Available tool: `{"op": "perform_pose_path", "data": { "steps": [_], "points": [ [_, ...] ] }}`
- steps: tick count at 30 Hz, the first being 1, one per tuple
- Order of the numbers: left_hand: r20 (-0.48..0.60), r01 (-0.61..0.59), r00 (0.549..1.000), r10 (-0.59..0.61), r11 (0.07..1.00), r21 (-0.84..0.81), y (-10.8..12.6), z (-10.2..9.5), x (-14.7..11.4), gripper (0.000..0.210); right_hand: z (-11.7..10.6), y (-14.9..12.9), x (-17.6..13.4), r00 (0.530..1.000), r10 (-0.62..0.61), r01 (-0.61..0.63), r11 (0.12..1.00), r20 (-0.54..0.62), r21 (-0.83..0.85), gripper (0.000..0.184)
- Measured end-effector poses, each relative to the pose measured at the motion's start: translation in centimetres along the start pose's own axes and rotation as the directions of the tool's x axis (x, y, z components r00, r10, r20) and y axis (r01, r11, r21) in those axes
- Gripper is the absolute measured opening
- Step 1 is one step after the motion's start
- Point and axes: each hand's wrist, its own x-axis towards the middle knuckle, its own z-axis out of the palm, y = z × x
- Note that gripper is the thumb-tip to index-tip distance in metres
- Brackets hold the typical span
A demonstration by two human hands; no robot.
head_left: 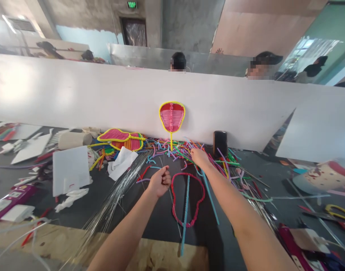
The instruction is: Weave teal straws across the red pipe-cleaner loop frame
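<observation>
My left hand (161, 181) is closed, with a thin silvery wire (176, 221) running through its fingers and slanting down across the table. My right hand (199, 156) reaches into a pile of short coloured pipe cleaners (161, 145), its fingers curled; what they pinch is hidden. Between my forearms lies a red pipe-cleaner loop (174, 205), with a long blue pipe cleaner (186, 203) crossing it lengthwise. Another blue pipe cleaner (213, 205) lies under my right forearm. Behind the pile, a pink and red fan shape with yellow edging (171, 118) leans upright against the white board.
A white board (118, 98) closes off the back, with people beyond it. Left are a bundle of wires (120, 188), a yellow-edged pink piece (116, 134), white card (70, 169) and a purple tool (12, 201). Right are a black phone-like object (220, 143) and scissors (334, 215).
</observation>
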Motion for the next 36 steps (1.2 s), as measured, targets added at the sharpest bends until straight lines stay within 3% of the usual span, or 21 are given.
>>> {"op": "perform_pose_path", "data": {
  "steps": [7,12,24,30,36],
  "points": [
    [0.113,0.044,0.992,-0.050,0.998,0.048,-0.3,-1.9,0.1,0.002,1.0,-1.0,2.9,0.999,-0.022,0.020,0.995,-0.026,-0.093,0.033],
    [0.168,0.032,0.985,-0.046,0.996,0.087,-0.5,-2.4,0.5,0.007,0.9,-1.2,4.2,0.999,-0.042,0.039,0.989,-0.023,-0.144,0.030],
    [0.187,-0.007,0.982,-0.022,0.988,0.153,-0.6,-2.2,0.2,0.010,-1.1,1.9,4.4,0.998,-0.031,0.021,0.981,-0.046,-0.193,0.025],
    [0.143,-0.108,0.988,0.065,0.944,0.313,1.0,0.5,1.3,0.006,-1.4,1.8,4.0,0.999,-0.050,0.047,0.983,-0.017,-0.180,0.022],
    [0.054,-0.153,0.988,0.145,0.852,0.501,4.5,5.6,7.9,0.008,-1.9,1.8,3.6,0.999,-0.049,0.049,0.986,0.001,-0.162,0.022]
  ]
}}
